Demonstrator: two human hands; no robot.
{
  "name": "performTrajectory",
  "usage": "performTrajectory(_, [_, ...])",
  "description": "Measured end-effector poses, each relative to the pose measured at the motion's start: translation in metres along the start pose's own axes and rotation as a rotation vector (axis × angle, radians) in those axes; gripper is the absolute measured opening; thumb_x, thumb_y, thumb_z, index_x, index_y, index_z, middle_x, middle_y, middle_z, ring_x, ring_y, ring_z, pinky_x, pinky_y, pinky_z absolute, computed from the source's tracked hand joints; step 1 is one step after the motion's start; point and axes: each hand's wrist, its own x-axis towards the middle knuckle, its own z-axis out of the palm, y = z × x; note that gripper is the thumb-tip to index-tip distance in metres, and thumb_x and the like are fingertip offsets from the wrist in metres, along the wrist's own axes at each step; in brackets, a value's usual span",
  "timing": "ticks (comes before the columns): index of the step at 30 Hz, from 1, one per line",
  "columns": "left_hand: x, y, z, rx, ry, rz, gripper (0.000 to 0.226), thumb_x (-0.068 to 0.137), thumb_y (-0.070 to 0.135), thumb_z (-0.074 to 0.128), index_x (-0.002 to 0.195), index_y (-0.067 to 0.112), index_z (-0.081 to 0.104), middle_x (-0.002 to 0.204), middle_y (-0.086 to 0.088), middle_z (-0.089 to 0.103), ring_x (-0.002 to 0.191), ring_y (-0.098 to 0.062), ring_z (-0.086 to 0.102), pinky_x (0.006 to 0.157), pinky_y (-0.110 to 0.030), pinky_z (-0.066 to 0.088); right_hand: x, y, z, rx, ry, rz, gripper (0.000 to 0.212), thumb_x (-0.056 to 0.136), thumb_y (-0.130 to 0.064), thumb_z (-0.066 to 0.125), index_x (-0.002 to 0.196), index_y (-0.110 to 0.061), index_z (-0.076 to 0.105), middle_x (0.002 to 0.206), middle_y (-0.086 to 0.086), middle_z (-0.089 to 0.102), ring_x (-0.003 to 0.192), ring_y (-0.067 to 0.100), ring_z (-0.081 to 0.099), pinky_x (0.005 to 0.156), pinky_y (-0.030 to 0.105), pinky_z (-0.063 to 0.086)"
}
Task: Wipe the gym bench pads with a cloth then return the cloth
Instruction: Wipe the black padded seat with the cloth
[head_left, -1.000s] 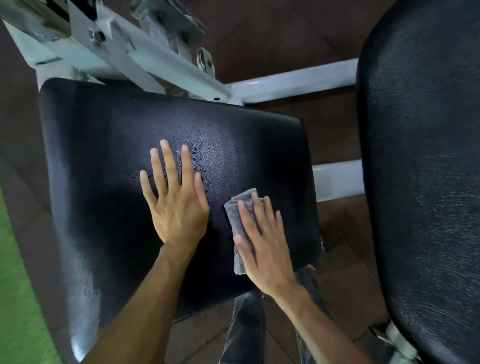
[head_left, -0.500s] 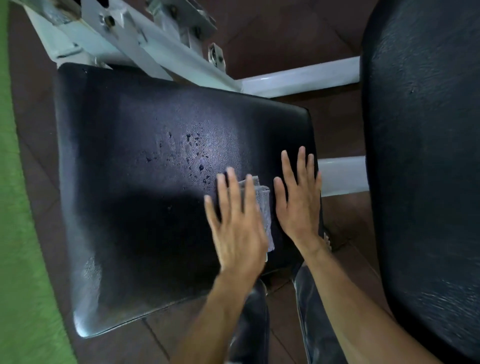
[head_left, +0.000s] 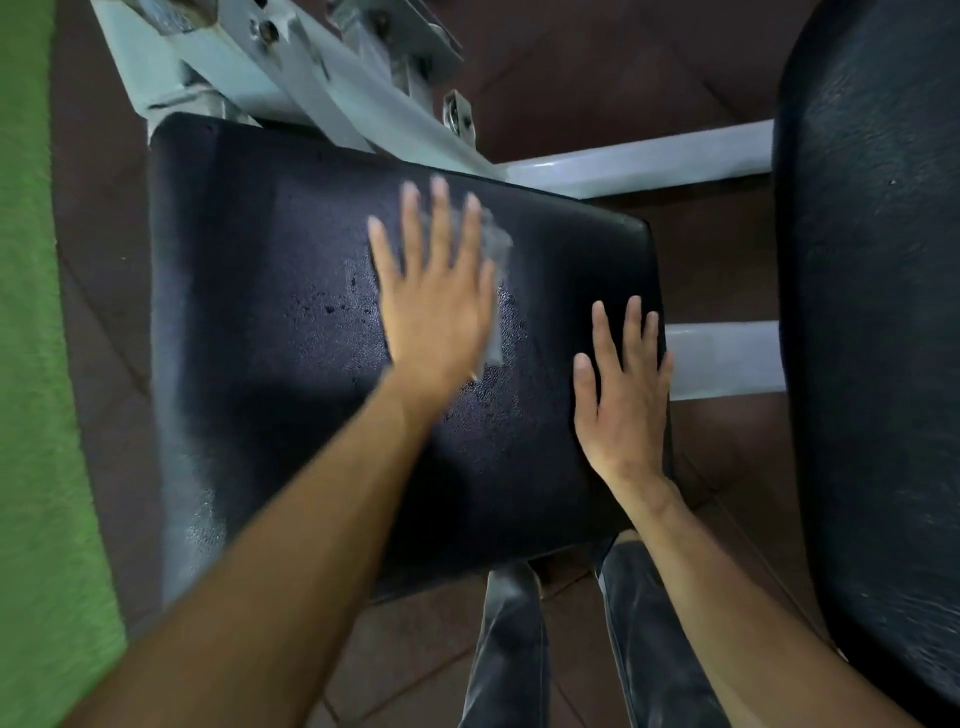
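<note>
The left hand (head_left: 434, 306) lies flat and spread on the black seat pad (head_left: 260, 322) of the bench, fingers straight, and the grey cloth (head_left: 496, 249) is pinned under its palm with only a blurred strip showing along the thumb side; nothing is gripped, the cloth is merely pressed down. The right hand (head_left: 621, 395) is just as open and empty, resting on the pad's right edge near the white frame tube (head_left: 722, 358) as a brace. From where I stand, the weak point is that flat-palm hold: since the fingers do not curl round the cloth, a fast stroke could let it bunch, slide out from under the hand or drop off the edge to the brown floor (head_left: 597, 67), where it would pick up dirt and then smear it back on the vinyl. Droplets (head_left: 332, 306) speckle the middle of the pad beside and below the hand, so a narrow cloth under a wide palm may just push moisture around, with bare skin doing half the wiping. The pad looks slick, and a braced hand could slip towards the gap. The second pad (head_left: 872, 312) to the right may get skipped if attention stays here.
</note>
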Motion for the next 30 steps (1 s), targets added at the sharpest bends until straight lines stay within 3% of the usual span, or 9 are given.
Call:
performTrajectory(3, [0.015,-0.039,-0.008,0.004,0.014,-0.096,0.058,0.106,0.046,0.013,0.16,0.025,0.006,0.168,-0.007,-0.001,0.154,-0.035,-0.003,0.119,-0.065,0.0,0.002,-0.01,-0.001,-0.012,-0.026,-0.005,0.057,0.103,-0.048,0.02,0.156,-0.029,0.011,0.165,0.007,-0.002,0.152,0.026,-0.007,0.122,0.054,0.002])
performTrajectory(7, [-0.043,-0.037,-0.012,-0.002,0.023,-0.199,0.057,0.107,0.043,0.017,0.16,0.022,0.011,0.168,-0.007,0.004,0.154,-0.036,0.0,0.119,-0.067,0.001,0.004,-0.024,0.002,-0.079,-0.038,-0.034,0.058,0.103,-0.052,0.019,0.156,-0.031,0.008,0.165,0.009,-0.003,0.152,0.031,-0.005,0.121,0.057,0.005])
performTrajectory(12, [-0.068,0.002,-0.012,0.018,-0.003,-0.127,0.06,0.107,0.044,0.02,0.16,0.016,0.014,0.168,-0.012,0.003,0.154,-0.037,-0.001,0.12,-0.06,-0.003,0.002,-0.021,0.006,-0.117,-0.008,-0.025,0.058,0.103,-0.05,0.022,0.156,-0.031,0.007,0.165,0.008,-0.002,0.152,0.03,-0.004,0.121,0.055,0.009])
performTrajectory(17, [-0.008,-0.042,-0.022,-0.166,-0.016,-0.137,0.061,0.106,0.045,0.017,0.16,0.016,0.014,0.168,-0.006,0.005,0.155,-0.027,-0.002,0.123,-0.056,-0.003,0.003,-0.02,0.006,-0.091,-0.017,-0.021,0.057,0.103,-0.051,0.021,0.156,-0.033,0.006,0.165,0.005,-0.003,0.152,0.027,-0.005,0.121,0.055,0.009])
performTrajectory(23, [-0.041,-0.008,-0.017,-0.014,0.058,-0.229,0.062,0.107,0.047,0.026,0.159,0.017,0.015,0.167,-0.016,0.003,0.154,-0.036,0.001,0.121,-0.057,-0.003,0.002,-0.02,0.005,-0.073,-0.007,-0.017,0.057,0.103,-0.051,0.021,0.156,-0.034,0.008,0.165,0.003,-0.002,0.152,0.024,-0.006,0.122,0.053,0.008])
performTrajectory(30, [-0.03,0.007,0.004,0.006,0.044,-0.108,0.056,0.11,0.035,0.017,0.16,0.011,0.01,0.167,-0.013,0.003,0.155,-0.031,0.002,0.125,-0.052,0.006,0.003,-0.022,0.005,-0.064,0.009,-0.014,0.058,0.103,-0.048,0.026,0.156,-0.032,0.011,0.165,0.004,0.001,0.152,0.025,-0.004,0.122,0.053,0.009])
